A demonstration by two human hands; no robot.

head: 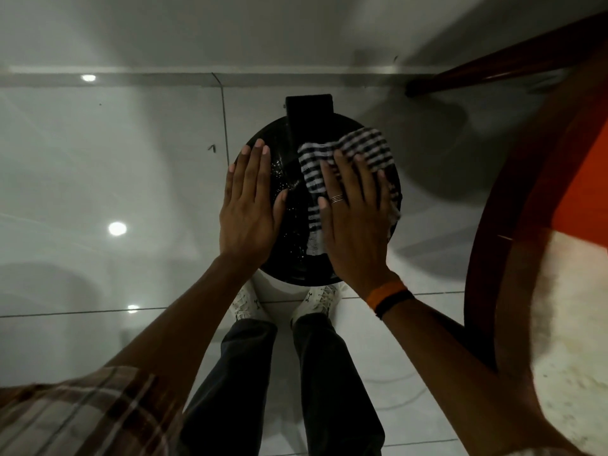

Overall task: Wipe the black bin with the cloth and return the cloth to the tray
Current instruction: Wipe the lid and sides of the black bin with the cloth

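A round black bin (292,205) stands on the floor right in front of my feet, seen from above, its lid speckled with wet spots. My left hand (248,205) lies flat on the lid's left side, fingers together, holding nothing. My right hand (353,215) presses a black-and-white striped cloth (362,149) flat against the lid's right half; the cloth spreads out past my fingertips toward the far right rim. No tray is in view.
A round wooden table (513,225) with an orange and pale top fills the right side, its edge close to my right forearm. Glossy white floor tiles (115,179) stretch to the left. A white wall runs along the back behind the bin.
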